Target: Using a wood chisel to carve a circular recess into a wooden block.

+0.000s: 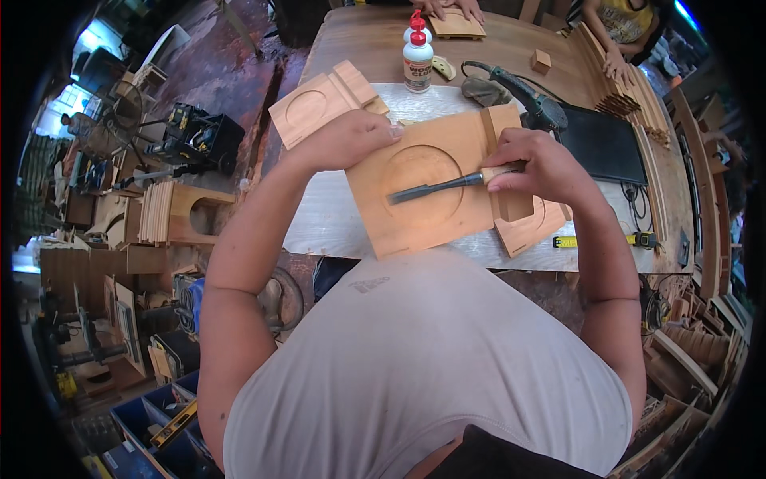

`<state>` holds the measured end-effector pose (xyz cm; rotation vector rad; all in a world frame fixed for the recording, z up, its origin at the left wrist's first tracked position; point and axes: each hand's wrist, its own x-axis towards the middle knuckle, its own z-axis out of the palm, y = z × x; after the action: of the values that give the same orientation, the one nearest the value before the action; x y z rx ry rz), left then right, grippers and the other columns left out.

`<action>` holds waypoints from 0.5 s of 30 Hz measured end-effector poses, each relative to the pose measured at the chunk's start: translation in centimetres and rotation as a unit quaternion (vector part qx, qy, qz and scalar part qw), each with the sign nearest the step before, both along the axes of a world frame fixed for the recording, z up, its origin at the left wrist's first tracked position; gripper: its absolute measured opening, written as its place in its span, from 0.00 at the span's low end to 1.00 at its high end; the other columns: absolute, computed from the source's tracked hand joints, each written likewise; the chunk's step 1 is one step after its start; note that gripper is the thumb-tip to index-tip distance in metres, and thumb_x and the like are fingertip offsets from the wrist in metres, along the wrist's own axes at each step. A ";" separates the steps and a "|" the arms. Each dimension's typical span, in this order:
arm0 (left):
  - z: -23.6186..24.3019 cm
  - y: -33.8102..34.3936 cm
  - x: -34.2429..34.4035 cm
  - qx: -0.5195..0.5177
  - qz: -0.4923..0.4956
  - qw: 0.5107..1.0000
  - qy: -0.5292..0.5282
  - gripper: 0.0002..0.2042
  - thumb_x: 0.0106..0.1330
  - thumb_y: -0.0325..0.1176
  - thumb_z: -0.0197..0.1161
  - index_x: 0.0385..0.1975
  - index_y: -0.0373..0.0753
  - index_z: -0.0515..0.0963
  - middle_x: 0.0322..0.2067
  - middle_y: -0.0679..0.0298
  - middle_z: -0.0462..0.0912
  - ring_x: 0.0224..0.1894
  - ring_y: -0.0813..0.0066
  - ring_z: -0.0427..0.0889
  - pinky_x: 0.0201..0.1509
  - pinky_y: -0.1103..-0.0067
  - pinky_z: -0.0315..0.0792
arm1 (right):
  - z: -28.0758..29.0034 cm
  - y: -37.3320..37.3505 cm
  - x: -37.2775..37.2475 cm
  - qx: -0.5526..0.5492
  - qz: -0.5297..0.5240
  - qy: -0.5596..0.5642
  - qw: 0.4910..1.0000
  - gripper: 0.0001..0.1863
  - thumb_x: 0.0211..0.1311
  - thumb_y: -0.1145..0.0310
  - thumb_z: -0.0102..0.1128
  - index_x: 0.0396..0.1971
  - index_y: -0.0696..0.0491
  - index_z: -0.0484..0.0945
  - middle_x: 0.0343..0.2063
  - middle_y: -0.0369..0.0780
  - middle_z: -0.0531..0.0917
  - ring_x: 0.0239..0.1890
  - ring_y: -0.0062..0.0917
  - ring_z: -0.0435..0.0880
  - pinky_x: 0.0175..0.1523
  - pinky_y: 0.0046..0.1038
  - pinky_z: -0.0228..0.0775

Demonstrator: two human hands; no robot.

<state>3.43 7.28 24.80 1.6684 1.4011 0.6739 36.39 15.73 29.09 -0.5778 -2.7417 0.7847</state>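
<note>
My left hand [359,136] grips the upper left edge of a square wooden board [415,235] with a shallow round recess, held tilted above the worktable's pale covered top [319,223]. My right hand [531,160] is closed on the wooden handle of a chisel [431,188] by the board's right side, its flat steel blade lying across the recess. Behind my left hand lies another board [303,108] with a round recess and a raised strip. A similar piece [531,231] shows partly under the held board, at the lower right.
Glue bottles [417,64], a corded power tool [542,112], a black flat panel [606,144], a tape measure [598,240] and wood strips [614,80] occupy the table. One co-worker's hands [455,9] are at the far edge; another person [618,32] stands at far right. Tools and offcuts crowd the left floor.
</note>
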 end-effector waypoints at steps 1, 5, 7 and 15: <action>-0.2 0.1 -0.1 -0.011 -0.007 1.000 0.001 0.22 0.76 0.49 0.55 0.30 0.34 0.80 0.21 0.69 0.76 0.28 0.83 0.72 0.32 0.78 0.70 | -0.3 0.1 0.0 -0.002 0.004 -0.002 1.000 0.19 0.44 0.62 0.80 0.37 0.54 0.88 0.30 0.42 0.83 0.36 0.38 0.82 0.42 0.34 0.73; -0.2 0.1 -0.1 -0.019 0.000 0.999 0.026 0.23 0.75 0.50 0.55 0.30 0.34 0.80 0.22 0.67 0.77 0.28 0.82 0.73 0.32 0.78 0.70 | -0.8 0.4 0.6 -0.029 -0.006 -0.003 1.000 0.19 0.45 0.61 0.80 0.38 0.55 0.88 0.30 0.42 0.83 0.35 0.38 0.82 0.42 0.35 0.72; -0.3 0.4 -0.3 -0.017 -0.008 0.999 0.043 0.23 0.75 0.50 0.56 0.30 0.34 0.80 0.22 0.67 0.77 0.28 0.82 0.73 0.32 0.78 0.70 | -1.4 0.3 0.0 -0.016 0.000 0.003 1.000 0.19 0.45 0.61 0.79 0.38 0.54 0.88 0.29 0.42 0.83 0.35 0.38 0.81 0.41 0.35 0.72; 2.4 -0.2 -0.6 0.045 0.038 0.993 0.098 0.22 0.74 0.51 0.57 0.31 0.34 0.81 0.20 0.63 0.78 0.25 0.75 0.74 0.32 0.74 0.71 | -2.1 0.7 0.5 -0.066 -0.035 0.042 0.996 0.19 0.47 0.66 0.79 0.40 0.57 0.87 0.29 0.40 0.82 0.36 0.31 0.81 0.41 0.30 0.71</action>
<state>2.78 7.08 27.23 1.7999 1.5999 0.6362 36.89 16.39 26.94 -0.6475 -2.5941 0.9550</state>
